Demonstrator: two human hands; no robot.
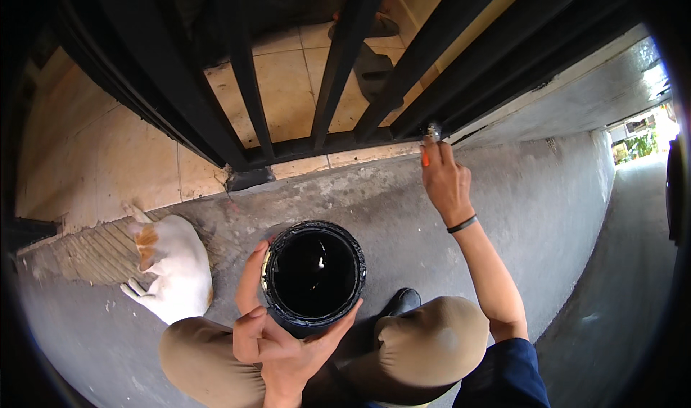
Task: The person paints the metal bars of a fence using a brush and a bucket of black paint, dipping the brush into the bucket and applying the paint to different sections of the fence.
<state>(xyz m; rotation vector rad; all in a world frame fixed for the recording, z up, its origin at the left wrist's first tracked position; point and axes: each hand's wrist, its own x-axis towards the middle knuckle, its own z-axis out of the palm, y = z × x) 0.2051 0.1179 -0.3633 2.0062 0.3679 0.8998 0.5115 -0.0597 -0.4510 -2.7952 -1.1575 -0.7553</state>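
Observation:
My left hand (277, 347) is wrapped round the lower side of an open can (363, 270), held upright between my knees. Glossy black paint (306, 271) lies inside it, and smears coat the rim. Out to the right, my right hand (448, 181) grips a paintbrush (432, 131) with an orange handle, partly hidden by the fingers. Its bristles are against the bottom corner of a black barred metal gate (332, 84), where the bottom rail meets the right upright. The bristle tips are hard to see against the dark metal.
A white and orange cat (176, 264) lies on the concrete at left, by a grooved ramp. Behind the bars, a tiled floor (277, 88) holds dark sandals (374, 73) and part of another person. A grey wall (554, 113) runs off right.

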